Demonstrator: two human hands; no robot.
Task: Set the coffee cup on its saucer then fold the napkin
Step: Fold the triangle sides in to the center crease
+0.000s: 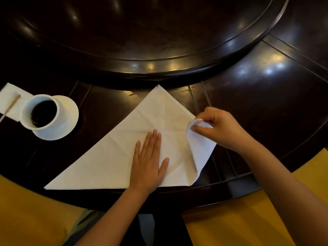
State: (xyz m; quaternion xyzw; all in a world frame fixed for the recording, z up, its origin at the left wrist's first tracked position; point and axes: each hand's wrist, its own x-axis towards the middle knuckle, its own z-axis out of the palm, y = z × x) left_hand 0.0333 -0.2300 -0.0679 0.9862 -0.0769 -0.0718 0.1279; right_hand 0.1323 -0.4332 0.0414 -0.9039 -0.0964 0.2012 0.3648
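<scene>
A white cloth napkin [113, 153] lies folded into a triangle on the dark table, its long edge along the near rim. My left hand [149, 160] presses flat on its middle, fingers together. My right hand [218, 128] pinches the napkin's right corner and has lifted it up and inward, so that corner curls over. At the left, a white coffee cup [40, 112] full of dark coffee stands on its white saucer [69, 118].
A white paper tissue [10, 102] with a thin wooden stick [10, 107] on it lies left of the cup. A large raised round turntable [159, 63] fills the table's centre. Yellow seat cushions [248, 219] sit below the table's near edge.
</scene>
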